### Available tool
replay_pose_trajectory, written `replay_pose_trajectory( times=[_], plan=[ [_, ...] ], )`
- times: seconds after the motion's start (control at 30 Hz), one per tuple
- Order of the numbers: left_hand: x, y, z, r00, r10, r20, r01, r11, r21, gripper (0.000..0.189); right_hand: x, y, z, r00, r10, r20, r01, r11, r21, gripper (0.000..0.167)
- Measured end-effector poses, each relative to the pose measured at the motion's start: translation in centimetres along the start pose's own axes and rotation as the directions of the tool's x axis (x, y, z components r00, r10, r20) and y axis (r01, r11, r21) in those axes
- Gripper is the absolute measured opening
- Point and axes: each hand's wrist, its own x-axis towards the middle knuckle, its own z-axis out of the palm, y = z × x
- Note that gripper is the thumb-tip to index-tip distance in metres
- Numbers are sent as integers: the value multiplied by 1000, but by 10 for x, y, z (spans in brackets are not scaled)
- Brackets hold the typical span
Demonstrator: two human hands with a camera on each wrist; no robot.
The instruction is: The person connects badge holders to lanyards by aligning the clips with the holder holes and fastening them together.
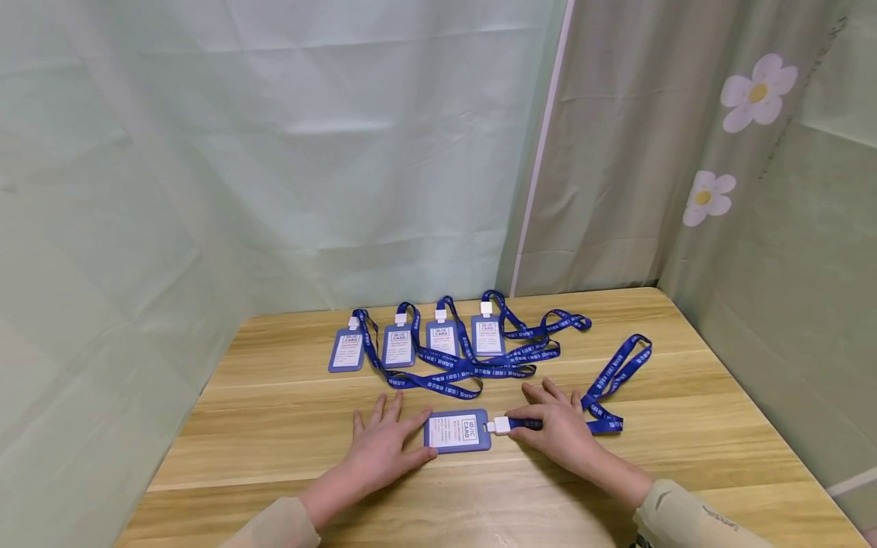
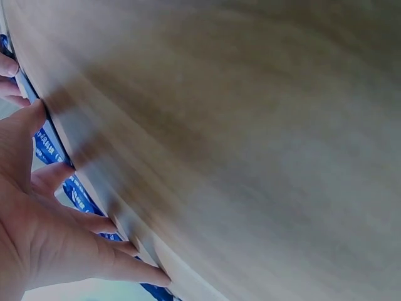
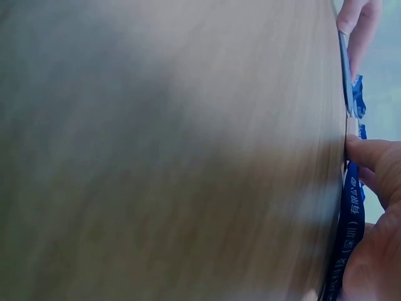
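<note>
A blue-framed ID card holder (image 1: 457, 431) lies sideways on the wooden table, its white clip (image 1: 502, 425) pointing right. My left hand (image 1: 385, 445) holds its left end, thumb on the near corner and index finger on the far one; the other fingers spread over the table. At the clip end, my right hand (image 1: 563, 428) pinches the blue lanyard (image 1: 526, 424) between thumb and index finger. Part of that strap is hidden under the right hand, and its loop (image 1: 620, 373) trails to the back right. The right wrist view shows the strap (image 3: 351, 219) running beside the palm.
Several similar card holders stand in a row at the back, among them a leftmost one (image 1: 346, 350) and a rightmost one (image 1: 489, 336). Their blue lanyards (image 1: 438, 380) overlap toward the right. Fabric curtains (image 1: 384, 167) enclose the table (image 1: 274, 426) behind and at both sides.
</note>
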Motion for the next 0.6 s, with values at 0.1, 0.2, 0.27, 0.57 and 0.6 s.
replay_pose_trajectory(
  times=[0.1, 0.2, 0.27, 0.57, 0.6],
  plan=[
    [0, 0, 0, 1000, -2, 0, 2, 1000, 5, 72, 1, 0, 0, 1000, 13, 16, -13, 1000, 3, 29],
    [0, 0, 0, 1000, -2, 0, 2, 1000, -2, 71, 1, -1, 0, 999, 19, 28, -19, 1000, 5, 29],
    [1, 0, 0, 1000, -4, 3, 4, 1000, -5, 71, 2, -1, 0, 999, 24, 33, -24, 1000, 7, 29],
    [0, 2, 0, 1000, -1, -8, 1, 1000, 2, 72, 2, -4, 1, 999, 34, 32, -34, 999, 16, 29],
    [0, 2, 0, 1000, 0, -10, 0, 1000, 0, 72, 2, -5, 1, 999, 34, 31, -35, 999, 16, 28]
  ],
)
